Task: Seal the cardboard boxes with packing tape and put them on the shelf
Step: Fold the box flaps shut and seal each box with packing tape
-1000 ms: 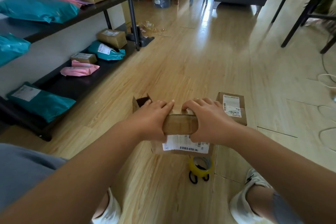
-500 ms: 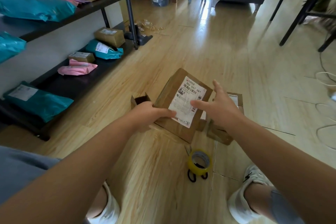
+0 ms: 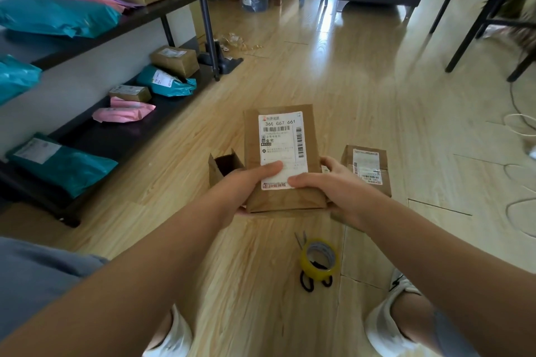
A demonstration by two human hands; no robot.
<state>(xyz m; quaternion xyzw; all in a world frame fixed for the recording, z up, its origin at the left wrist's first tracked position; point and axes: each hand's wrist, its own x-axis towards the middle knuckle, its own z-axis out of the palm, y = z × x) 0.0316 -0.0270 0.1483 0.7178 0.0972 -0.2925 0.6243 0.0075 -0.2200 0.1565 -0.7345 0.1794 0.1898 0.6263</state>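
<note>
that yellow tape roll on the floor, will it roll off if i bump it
Probably not far: the tape roll seems to lie nearly flat, hole up, resting on the scissors. A bump would likelier slide it across the glossy floor. It looks stiff and light.

The label on the held box reads "360 G67 661" and "金宅"

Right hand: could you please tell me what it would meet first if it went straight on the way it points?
The box it holds: the right hand grips its right edge, pointing left across it. Past that, likely the left hand, though depth is unclear.
</note>
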